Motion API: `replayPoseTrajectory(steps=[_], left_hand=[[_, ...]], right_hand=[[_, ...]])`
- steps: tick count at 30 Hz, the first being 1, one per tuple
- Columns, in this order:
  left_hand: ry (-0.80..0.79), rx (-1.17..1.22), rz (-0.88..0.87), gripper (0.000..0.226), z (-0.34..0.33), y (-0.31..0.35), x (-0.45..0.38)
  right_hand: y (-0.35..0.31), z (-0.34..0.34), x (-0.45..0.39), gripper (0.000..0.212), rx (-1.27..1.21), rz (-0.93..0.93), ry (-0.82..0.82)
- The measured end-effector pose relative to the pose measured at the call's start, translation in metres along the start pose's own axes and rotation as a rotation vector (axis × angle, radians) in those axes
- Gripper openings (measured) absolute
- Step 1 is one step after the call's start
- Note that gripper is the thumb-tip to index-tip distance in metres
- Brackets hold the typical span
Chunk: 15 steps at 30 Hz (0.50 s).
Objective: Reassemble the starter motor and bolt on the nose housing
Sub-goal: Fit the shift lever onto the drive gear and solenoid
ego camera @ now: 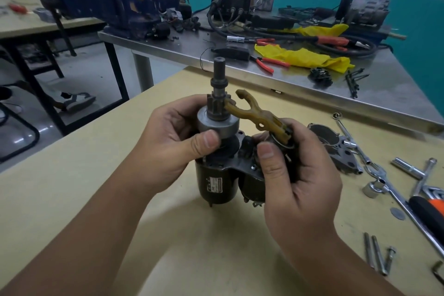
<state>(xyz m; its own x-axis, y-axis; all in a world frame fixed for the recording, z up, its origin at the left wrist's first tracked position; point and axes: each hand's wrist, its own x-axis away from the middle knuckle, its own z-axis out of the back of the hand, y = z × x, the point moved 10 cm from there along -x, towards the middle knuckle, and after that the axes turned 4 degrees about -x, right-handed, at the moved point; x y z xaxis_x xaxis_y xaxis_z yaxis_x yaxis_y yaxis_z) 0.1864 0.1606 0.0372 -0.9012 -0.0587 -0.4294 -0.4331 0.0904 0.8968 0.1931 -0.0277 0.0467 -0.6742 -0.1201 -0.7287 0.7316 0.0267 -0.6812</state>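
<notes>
The pale yellow wooden surface carries the upright black cylindrical starter motor body. To its right lie the grey cast-metal nose housing, a chrome socket, chrome socket wrenches, three long steel bolts and what seems to be an orange-and-black tool handle, partly cut off.

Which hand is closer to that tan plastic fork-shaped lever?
Right. The right hand holds the tan plastic fork lever by its lower end; the left hand grips the grey metal drum beside it.
</notes>
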Motion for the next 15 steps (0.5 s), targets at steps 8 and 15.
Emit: replayPoseTrajectory(steps=[8,15], left_hand=[[0.004,-0.026,-0.047,0.061,-0.008,0.011,0.0],[0.002,-0.37,-0.189,0.058,-0.017,0.028,0.001]], right_hand=[[0.004,-0.001,0.005,0.029,-0.071,-0.03,0.016],[0.011,0.0,0.006,0.034,-0.092,-0.093,0.084]])
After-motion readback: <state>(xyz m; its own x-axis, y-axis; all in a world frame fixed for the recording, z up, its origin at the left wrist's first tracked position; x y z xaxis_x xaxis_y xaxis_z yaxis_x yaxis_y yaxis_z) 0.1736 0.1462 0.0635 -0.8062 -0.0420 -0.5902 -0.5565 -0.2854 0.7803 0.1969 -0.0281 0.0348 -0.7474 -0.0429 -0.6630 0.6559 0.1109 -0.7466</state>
